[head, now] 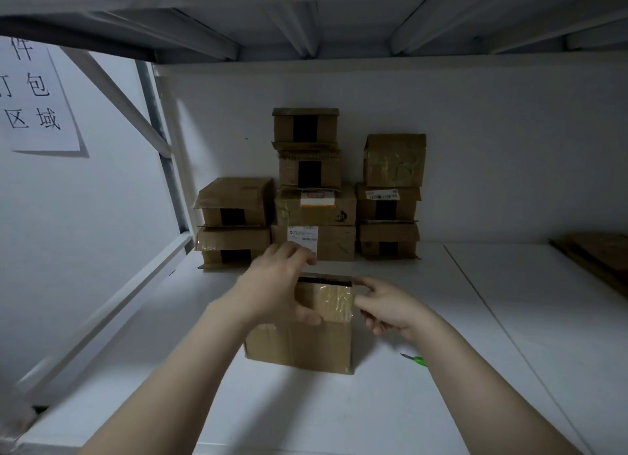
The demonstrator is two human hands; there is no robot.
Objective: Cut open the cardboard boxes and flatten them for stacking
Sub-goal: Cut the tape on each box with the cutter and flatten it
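Nearest on the white table (339,417), a green-handled cutter (417,360) lay just right of the box (302,347). Its long axis ran left to right, with the thin tip toward the box. The box stood upright at the centre. The left hand (275,284) gripped its upper left, thumb on the near face. The right hand (384,308) pinched the upper right corner by the taped top. The cutter lay on the right hand's side, so that hand looked the likelier one to fetch it. Farther off, a stack of boxes (316,210) waited against the wall, and flattened cardboard (598,254) lay far right.
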